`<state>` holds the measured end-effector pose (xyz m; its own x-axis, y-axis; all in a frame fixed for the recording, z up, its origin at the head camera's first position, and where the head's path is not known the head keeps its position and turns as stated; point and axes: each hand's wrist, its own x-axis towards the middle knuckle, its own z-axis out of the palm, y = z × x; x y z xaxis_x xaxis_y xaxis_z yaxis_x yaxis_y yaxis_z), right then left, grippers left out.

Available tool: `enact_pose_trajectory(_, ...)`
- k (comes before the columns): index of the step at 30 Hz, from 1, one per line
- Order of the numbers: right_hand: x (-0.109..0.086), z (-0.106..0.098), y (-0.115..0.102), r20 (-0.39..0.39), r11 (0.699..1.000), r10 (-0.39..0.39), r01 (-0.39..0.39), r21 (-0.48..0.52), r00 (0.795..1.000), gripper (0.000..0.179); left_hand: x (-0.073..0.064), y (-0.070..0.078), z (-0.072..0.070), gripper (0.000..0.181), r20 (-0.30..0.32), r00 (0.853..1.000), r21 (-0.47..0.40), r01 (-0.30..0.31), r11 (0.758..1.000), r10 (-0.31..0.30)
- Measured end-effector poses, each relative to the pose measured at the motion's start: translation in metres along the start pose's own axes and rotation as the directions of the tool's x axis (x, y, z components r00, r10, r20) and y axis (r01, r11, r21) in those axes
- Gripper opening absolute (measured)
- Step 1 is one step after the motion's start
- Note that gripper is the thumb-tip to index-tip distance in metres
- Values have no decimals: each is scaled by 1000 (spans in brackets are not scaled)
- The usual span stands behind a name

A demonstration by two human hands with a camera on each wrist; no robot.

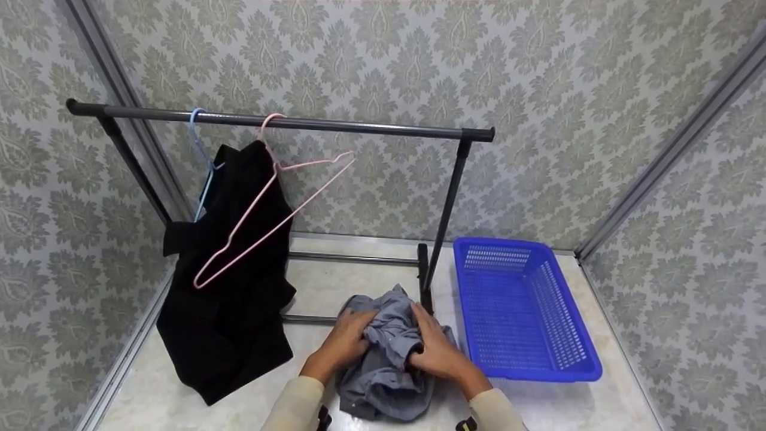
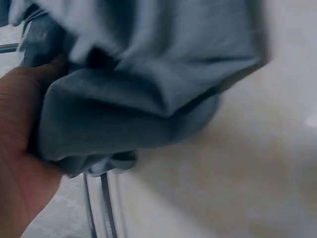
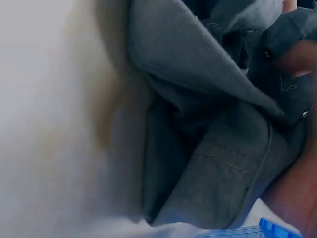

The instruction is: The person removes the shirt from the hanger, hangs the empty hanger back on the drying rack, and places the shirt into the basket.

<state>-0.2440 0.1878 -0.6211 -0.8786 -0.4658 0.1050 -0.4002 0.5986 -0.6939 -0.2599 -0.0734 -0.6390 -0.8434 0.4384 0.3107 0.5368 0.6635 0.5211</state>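
Here, a crumpled grey-blue fabric garment (image 1: 390, 344) lies bunched between the person's left hand (image 1: 347, 338) and right hand (image 1: 437, 349), both partly curled, gripping its opposite sides. Just right of it sits a rectangular blue plastic basket (image 1: 505, 317); farther off, a dark metal rack (image 1: 371, 127) bears a black fabric garment (image 1: 227, 323).

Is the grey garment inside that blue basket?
No, the grey garment is held between the left hand and the right hand, beside the blue basket.
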Motion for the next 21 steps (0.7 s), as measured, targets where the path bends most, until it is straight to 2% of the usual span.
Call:
enact_pose_trajectory(2,-1,4,2,-34,997,-8,11,76,999,93,-2,-1,6,68,-37,999,51,8,999,-6)
enact_pose_trajectory(4,-2,8,4,-91,991,-24,35,126,996,85,-3,-2,10,68,-65,998,60,26,998,-22)
enact_pose_trajectory(8,-6,18,10,-211,989,-33,62,134,977,70,-5,-1,14,72,-69,996,-10,55,998,-56)
enact_pose_trajectory(12,-8,27,12,-288,976,2,61,209,958,59,-9,-2,15,78,-39,994,-100,102,990,-106)
enact_pose_trajectory(15,-9,27,4,-326,962,41,51,268,944,55,-11,-3,14,78,-21,989,-146,142,979,-146)
enact_pose_trajectory(18,-10,26,1,-385,978,61,21,206,921,62,-12,-4,14,74,-5,985,-157,172,973,-175)
enact_pose_trajectory(21,-14,29,2,-421,997,83,-79,26,903,81,-12,-6,14,71,-1,981,-162,192,968,-195)
